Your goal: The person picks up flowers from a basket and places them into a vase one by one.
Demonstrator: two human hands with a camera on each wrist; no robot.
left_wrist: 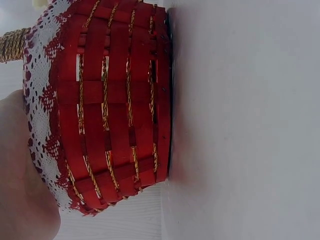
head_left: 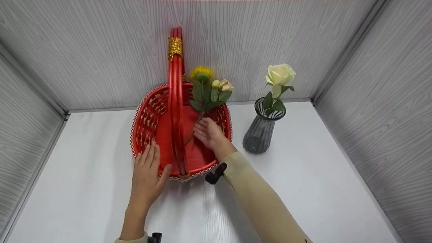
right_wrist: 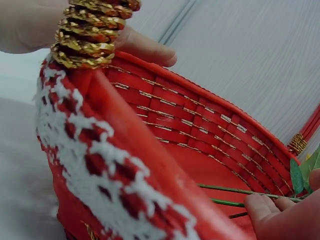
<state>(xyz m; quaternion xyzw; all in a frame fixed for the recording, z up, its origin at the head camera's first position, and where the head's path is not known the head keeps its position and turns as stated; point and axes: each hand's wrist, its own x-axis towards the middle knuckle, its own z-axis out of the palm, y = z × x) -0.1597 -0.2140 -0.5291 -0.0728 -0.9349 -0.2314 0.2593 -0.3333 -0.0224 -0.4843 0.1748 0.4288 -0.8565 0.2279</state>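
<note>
A red woven basket (head_left: 194,155) with a tall arched handle stands on the white table. My right hand (head_left: 210,133) reaches over its right rim and holds the thin stems (right_wrist: 225,189) of artificial flowers between thumb and fingers. Above that hand are a yellow flower (head_left: 201,73), a pale peach rose (head_left: 225,85) and green leaves. Their stems slant down into the basket. With fingers straight, my left hand (head_left: 145,172) rests against the basket's front left rim. The white lace edging (left_wrist: 42,100) shows beside the left hand in the left wrist view.
Right of the basket stands a grey ribbed glass vase (head_left: 260,135) with a white rose (head_left: 280,75) in it. Wood-grain panels (head_left: 118,50) enclose the table (head_left: 87,162) at the back and both sides.
</note>
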